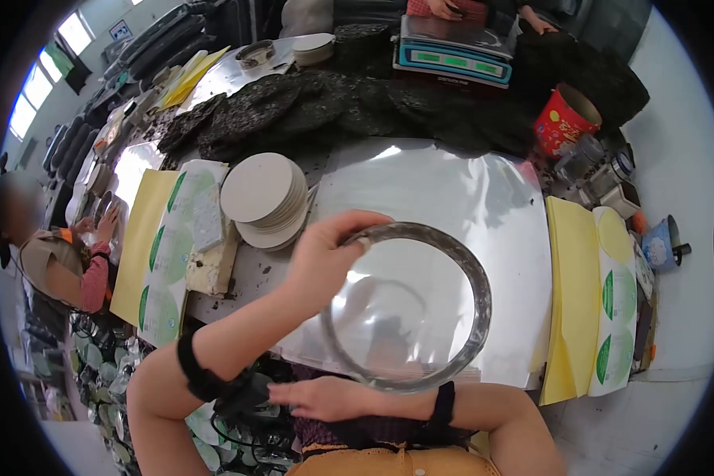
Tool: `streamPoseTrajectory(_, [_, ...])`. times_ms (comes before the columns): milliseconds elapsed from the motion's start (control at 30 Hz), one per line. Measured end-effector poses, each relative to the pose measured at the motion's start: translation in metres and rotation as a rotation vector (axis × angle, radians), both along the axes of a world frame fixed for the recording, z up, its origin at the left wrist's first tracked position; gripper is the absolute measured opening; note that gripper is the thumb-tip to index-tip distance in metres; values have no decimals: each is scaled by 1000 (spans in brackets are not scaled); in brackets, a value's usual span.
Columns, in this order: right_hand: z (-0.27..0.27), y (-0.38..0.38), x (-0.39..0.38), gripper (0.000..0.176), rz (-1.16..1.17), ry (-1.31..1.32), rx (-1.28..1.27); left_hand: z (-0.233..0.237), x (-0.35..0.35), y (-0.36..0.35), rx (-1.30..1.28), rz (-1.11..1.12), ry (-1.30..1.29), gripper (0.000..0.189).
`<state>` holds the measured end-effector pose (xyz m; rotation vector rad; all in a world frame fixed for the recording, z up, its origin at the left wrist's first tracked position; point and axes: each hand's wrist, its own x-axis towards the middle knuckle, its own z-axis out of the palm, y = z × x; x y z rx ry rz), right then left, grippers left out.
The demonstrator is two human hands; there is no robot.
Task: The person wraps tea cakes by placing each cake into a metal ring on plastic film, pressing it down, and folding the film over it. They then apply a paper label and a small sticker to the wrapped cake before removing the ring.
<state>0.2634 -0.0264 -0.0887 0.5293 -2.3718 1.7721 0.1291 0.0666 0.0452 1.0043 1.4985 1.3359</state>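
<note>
L hand [325,254] pinched shut on far-L rim of ring [481,301]; ring extends R & twd wearer, over clear sheet [520,238]. Opening faces cam, approx. circular, axes equal. R hand [325,398] open, fingers pointing L, nr ring's near rim, contact unclear

- Grey tabletop [255,278], centre of frame
- Clear sheeting [508,293], centre
- Pale disc stack [260,194], left of centre
- Dark slabs [270,107], across the top
- Yellow sheets [570,317], left and right
- Red tub [562,127], upper right

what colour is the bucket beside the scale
The bucket is red with yellow patches, seen best in the head view.
</note>
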Motion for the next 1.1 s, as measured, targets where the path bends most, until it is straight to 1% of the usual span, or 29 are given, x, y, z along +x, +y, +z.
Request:
streamPoseTrajectory(33, [10, 3, 1, 45, 14, 3, -7, -17, 2, 2, -41, 10, 29, 33])
streamPoseTrajectory(67, [21, 14, 5, 45, 48, 75, 196, -38, 5, 2, -84, 21, 54, 32])
streamPoseTrajectory(100, [32, 26, 13, 44, 79, 148, 397, -69, 8, 2, -117, 83, 71, 31])
streamPoseTrajectory(133, [41, 39, 30, 46, -70, 247, 422, -99, 13, 0, -149, 138, 89, 31])
streamPoseTrajectory(167, [46, 59, 51, 48, -223, 346, 451, -118, 17, -5, -159, 164, 180, 32])
streamPoseTrajectory(200, [46, 81, 70, 49, -287, 267, 567, -139, 14, -9, -153, 176, 111, 29])
streamPoseTrajectory(233, [44, 102, 92, 50, -347, 177, 674, -133, 5, -15, -152, 137, 104, 25])
streamPoseTrajectory(267, [38, 120, 111, 52, -425, 30, 754, -116, -10, -27, -158, 100, 93, 22])
streamPoseTrajectory(300, [23, 132, 137, 53, -540, -154, 793, -88, -34, -39, -315, -58, 244, 16])
streamPoseTrajectory(333, [22, 142, 152, 49, -585, -197, 872, -85, -56, -59, -209, -278, 696, 20])
streamPoseTrajectory(367, [21, 147, 158, 44, -651, -184, 897, -94, -66, -77, -146, -436, 740, 22])
streamPoseTrajectory(400, [16, 149, 155, 44, -651, -190, 887, -104, -66, -93, -77, -596, 780, 25])
streamPoseTrajectory(467, [9, 160, 144, 40, -642, -199, 833, -115, -47, -103, 175, -696, 937, 26])
streamPoseTrajectory(500, [10, 161, 128, 40, -690, -180, 839, -128, -43, -104, 142, -636, 909, 23])
streamPoseTrajectory(533, [10, 166, 116, 40, -702, -196, 842, -132, -44, -97, 153, -650, 900, 23])
streamPoseTrajectory(600, [8, 175, 100, 41, -739, -176, 886, -141, -42, -86, 103, -740, 906, 20])
streamPoseTrajectory(633, [9, 180, 95, 42, -761, -169, 889, -144, -44, -81, 132, -801, 889, 19])
streamPoseTrajectory(667, [9, 185, 94, 42, -768, -187, 895, -144, -45, -77, 144, -811, 877, 19])
streamPoseTrajectory(733, [9, 192, 93, 42, -791, -178, 914, -139, -50, -67, 106, -952, 830, 19])
streamPoseTrajectory(767, [11, 194, 96, 42, -803, -187, 922, -138, -53, -61, 120, -962, 829, 19])
streamPoseTrajectory(833, [16, 196, 108, 42, -828, -258, 941, -132, -55, -52, -6, -1040, 655, 17])
streamPoseTrajectory(867, [17, 196, 115, 42, -836, -267, 944, -125, -57, -47, 1, -1049, 653, 17])
streamPoseTrajectory(933, [17, 199, 134, 42, -895, -335, 939, -107, -63, -37, -438, -830, 366, 18])
streamPoseTrajectory(967, [17, 200, 143, 39, -937, -318, 923, -101, -64, -36, -434, -832, 372, 18])
streamPoseTrajectory(1000, [21, 196, 150, 39, -944, -313, 927, -97, -65, -35, -324, -852, 534, 21])
streamPoseTrajectory(1033, [30, 187, 158, 36, -1040, -311, 768, -95, -66, -35, -212, -865, 692, 25])
streamPoseTrajectory(1067, [40, 181, 164, 33, -1122, -309, 603, -95, -64, -40, -214, -859, 691, 25])
streamPoseTrajectory(1100, [49, 173, 166, 30, -1169, -311, 530, -95, -59, -52, -4, -892, 815, 26])
